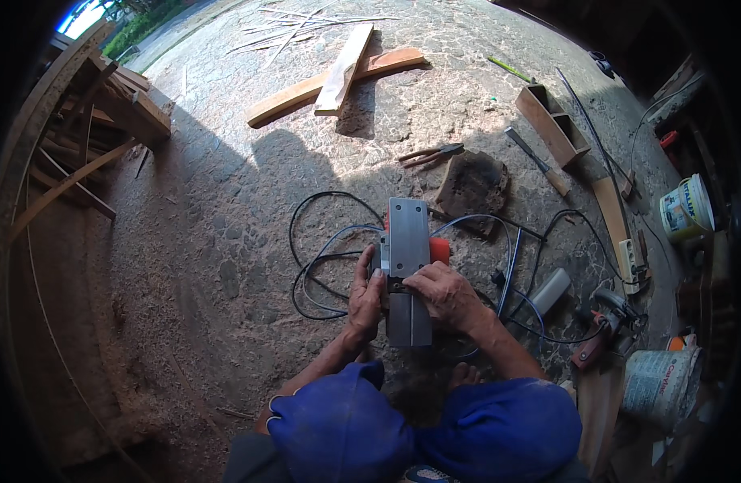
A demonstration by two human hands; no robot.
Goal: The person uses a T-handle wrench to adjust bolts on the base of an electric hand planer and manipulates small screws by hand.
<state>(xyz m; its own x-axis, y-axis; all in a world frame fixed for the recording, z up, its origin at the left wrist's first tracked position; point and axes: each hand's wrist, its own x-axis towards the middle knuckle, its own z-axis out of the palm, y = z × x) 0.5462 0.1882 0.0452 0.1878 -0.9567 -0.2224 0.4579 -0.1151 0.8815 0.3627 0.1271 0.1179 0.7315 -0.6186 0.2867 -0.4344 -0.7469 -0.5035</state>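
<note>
An electric hand planer [409,233] is turned over between my knees, its two grey metal sole plates facing up and a red-orange part showing at its side. Along its left side, my left hand [366,296] is closed on the body, thumb near the gap between the plates. My right hand [444,295] lies over the right edge, fingers pinched together at that gap. Whatever those fingertips hold is hidden. Black and grey cords [306,278] loop on the ground around the planer. Just beyond it sits a dark, rough wood block [473,187].
Pliers [432,155], a wood-handled chisel [538,161] and a wooden box [550,125] lie ahead. Two planks [342,72] cross farther off. At right are a power strip [630,259], a circular saw [612,318] and buckets [660,386]. Stacked timber [105,113] stands left.
</note>
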